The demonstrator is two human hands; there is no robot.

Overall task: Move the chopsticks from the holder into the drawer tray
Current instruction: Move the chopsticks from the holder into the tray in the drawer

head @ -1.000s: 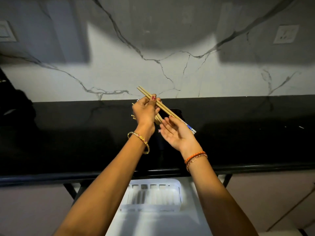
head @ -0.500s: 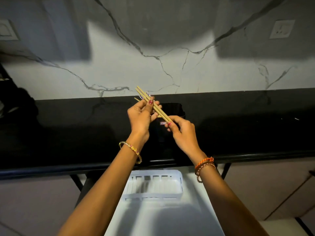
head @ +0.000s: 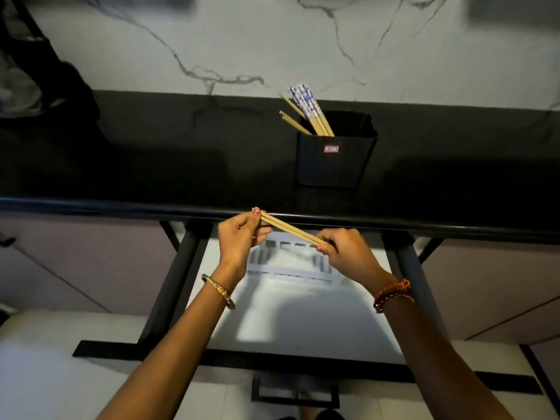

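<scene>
Lowered since the earlier frame, both hands now hang over the drawer, off the counter; left hand [head: 239,237] and right hand [head: 345,250] each pinch one end of the pair [head: 289,229], held level, I judge, to lay it flat in the tray [head: 291,272] just below; beyond, more chopsticks [head: 306,112] stand in the holder [head: 333,159].

Two hands, the left hand [head: 239,237] and the right hand [head: 348,253], hold one pair of plain chopsticks [head: 289,229] between them, two sticks. One black holder [head: 331,156] stands near the counter's [head: 151,165] front edge, with about six or seven more chopsticks [head: 306,112] in it; the exact number cannot be told. One white tray [head: 291,269] lies in one open drawer [head: 303,322].
</scene>
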